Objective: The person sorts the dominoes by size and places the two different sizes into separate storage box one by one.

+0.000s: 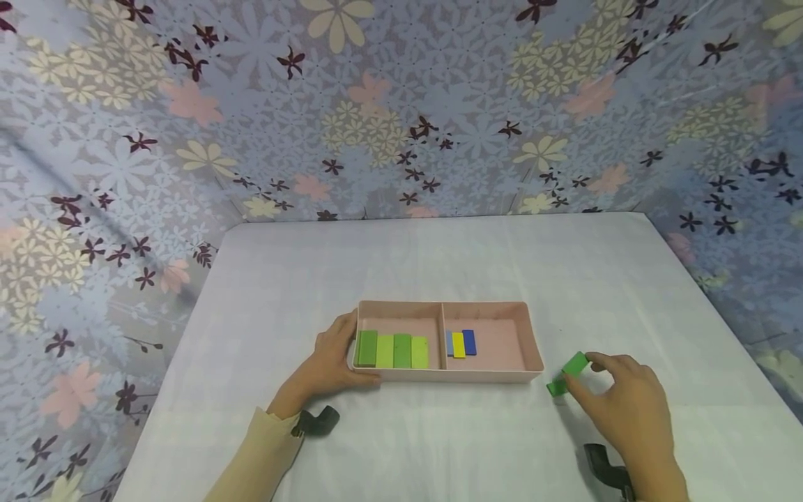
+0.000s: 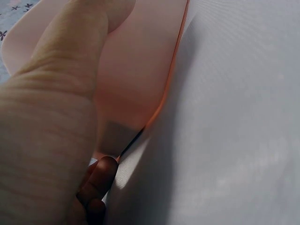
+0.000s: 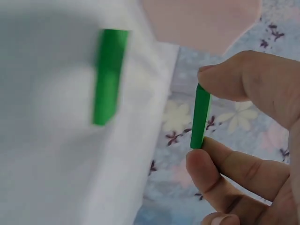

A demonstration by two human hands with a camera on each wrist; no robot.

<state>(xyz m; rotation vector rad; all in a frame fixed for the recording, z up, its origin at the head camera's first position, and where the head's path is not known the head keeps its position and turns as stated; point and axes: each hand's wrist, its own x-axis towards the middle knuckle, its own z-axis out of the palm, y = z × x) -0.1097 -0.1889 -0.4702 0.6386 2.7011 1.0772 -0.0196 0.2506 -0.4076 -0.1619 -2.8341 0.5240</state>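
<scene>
A pink two-compartment box (image 1: pixel 498 348) stands on the white-covered table. My left hand (image 1: pixel 329 359) grips its left end, thumb along the front wall and fingers around the side; the left wrist view shows fingertips at its bottom edge. Right of the box, my right hand (image 1: pixel 633 404) pinches a green block (image 3: pixel 200 117) by its ends, between thumb and fingertips, above the table. A second green block (image 3: pixel 110 77) lies on the cloth beneath it. Several green and lime blocks (image 1: pixel 402 351) stand in a row in the left compartment.
The right compartment holds a yellow block (image 1: pixel 459 345), a dark blue block (image 1: pixel 470 342) and a lighter blue block (image 1: pixel 449 344) along the divider (image 1: pixel 442 335). White cloth (image 1: pixel 401 265) covers the table. Floral fabric (image 1: pixel 401 104) hangs behind and at both sides.
</scene>
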